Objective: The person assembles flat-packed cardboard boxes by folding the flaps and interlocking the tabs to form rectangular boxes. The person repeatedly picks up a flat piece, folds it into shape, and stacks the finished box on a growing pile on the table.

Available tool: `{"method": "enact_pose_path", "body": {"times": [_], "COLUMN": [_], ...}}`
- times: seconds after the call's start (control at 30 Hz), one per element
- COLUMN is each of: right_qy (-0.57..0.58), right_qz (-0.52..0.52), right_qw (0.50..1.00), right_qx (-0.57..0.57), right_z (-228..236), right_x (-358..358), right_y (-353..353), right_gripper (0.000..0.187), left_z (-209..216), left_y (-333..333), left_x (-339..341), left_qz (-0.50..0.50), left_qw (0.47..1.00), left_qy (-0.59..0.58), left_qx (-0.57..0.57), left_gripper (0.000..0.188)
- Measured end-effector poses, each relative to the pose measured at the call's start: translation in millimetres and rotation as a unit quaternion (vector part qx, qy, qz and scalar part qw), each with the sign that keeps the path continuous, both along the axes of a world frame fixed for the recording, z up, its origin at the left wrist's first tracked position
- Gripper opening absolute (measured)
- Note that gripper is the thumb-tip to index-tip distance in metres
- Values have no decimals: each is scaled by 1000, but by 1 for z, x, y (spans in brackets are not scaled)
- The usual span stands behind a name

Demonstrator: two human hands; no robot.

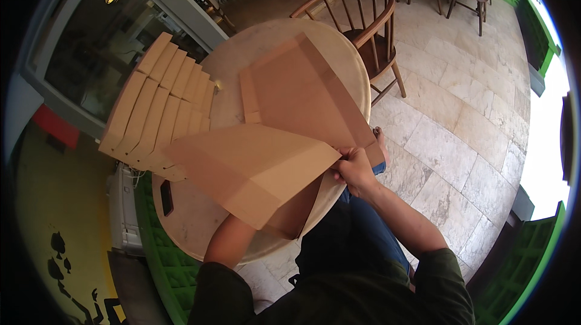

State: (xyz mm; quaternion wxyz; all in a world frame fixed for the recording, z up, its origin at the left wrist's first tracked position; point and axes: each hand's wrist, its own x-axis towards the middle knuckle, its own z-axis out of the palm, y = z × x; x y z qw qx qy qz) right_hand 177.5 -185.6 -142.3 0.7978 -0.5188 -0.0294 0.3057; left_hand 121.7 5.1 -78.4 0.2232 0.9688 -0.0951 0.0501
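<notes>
A brown cardboard pizza box (290,86) lies partly folded on the round table, with its wide base tilted toward the far side. Its near panel (248,158) is raised and angled over the front of the table. My right hand (354,170) is closed on the box's right corner, where the panel edge meets the side wall. My left forearm (231,240) reaches up beneath the raised panel, and the panel hides the left hand and its fingers.
Folded boxes (160,95) stand in a tall leaning stack at the table's left. A dark phone (167,198) lies near the left rim of the round table (193,237). Beyond the table's right side stands a wooden chair (375,34). A glass door (97,34) is behind the stack.
</notes>
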Motion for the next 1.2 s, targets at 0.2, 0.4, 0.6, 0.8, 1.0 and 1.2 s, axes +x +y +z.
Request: {"method": "enact_pose_path", "body": {"times": [0.2,0.4,0.6,0.8,1.0,1.2], "right_qy": [10,-2,-78,-153,-503,-756], "right_qz": [9,12,-84,-59,-146,-204], "right_qw": [999,997,988,986,799,597], "right_qx": [34,82,106,-7,-296,-173], "right_z": [-1,-6,-27,7,71,99], "right_x": [3,1,-2,8,0,-8], "right_y": [2,-1,13,-17,-43,-25], "right_gripper": [17,34,40,53,67,59], "left_z": [2,3,9,11,-8,9], "left_y": [-7,-12,-18,-34,-43,-48], "left_x": [8,7,7,26,36,49], "left_qz": [8,12,10,13,-1,-79], "left_qw": [1000,999,998,994,998,996], "left_qy": [12,21,40,87,21,-33], "left_qx": [-20,-34,-46,-72,-67,-30], "left_gripper": [24,24,25,25,26,26]}}
